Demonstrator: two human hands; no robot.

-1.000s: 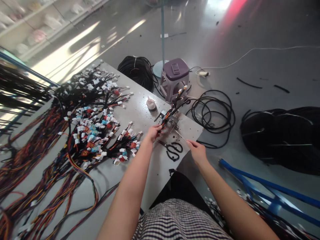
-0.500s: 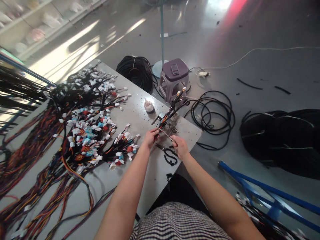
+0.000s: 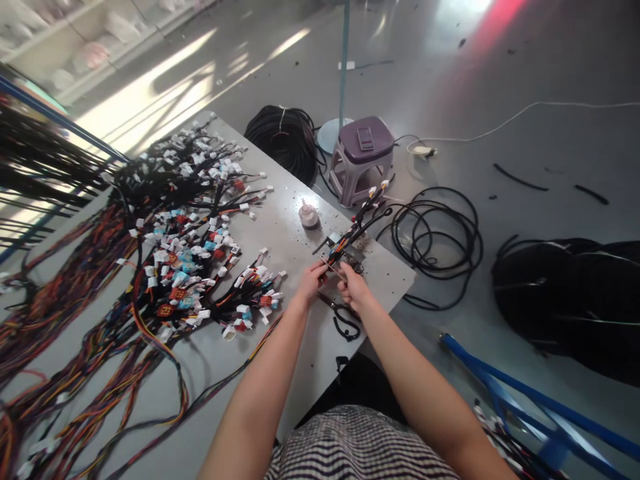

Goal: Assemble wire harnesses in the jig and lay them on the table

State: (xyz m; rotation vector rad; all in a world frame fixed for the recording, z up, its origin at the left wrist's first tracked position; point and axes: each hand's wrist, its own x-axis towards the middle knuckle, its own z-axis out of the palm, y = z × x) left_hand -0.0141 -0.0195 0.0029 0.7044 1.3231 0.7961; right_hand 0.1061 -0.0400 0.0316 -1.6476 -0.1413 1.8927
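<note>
My left hand [image 3: 313,279] is closed around a wire harness [image 3: 340,248] of orange, black and other wires, near the table's corner. The harness runs away from me, with small white connectors at its far end. In my right hand [image 3: 354,287], the fingers pinch a thin metal tool [image 3: 332,267], whose exact kind I cannot make out. Its tip lies against the wires beside my left hand. Just below the hands, black-handled scissors [image 3: 346,323] lie on the table [image 3: 300,363]. A small squeeze bottle [image 3: 309,216] stands beyond the harness.
Piled harnesses [image 3: 185,260] with white, blue and red connectors cover the table's left side. A purple-topped stool [image 3: 367,141] stands past the far edge. Black tubing coils [image 3: 435,233] lie on the floor, and a blue metal frame [image 3: 500,377] is at right.
My right hand has moved closer to my left hand, and less of the thin tool shows between them. The whole view has shifted slightly.
</note>
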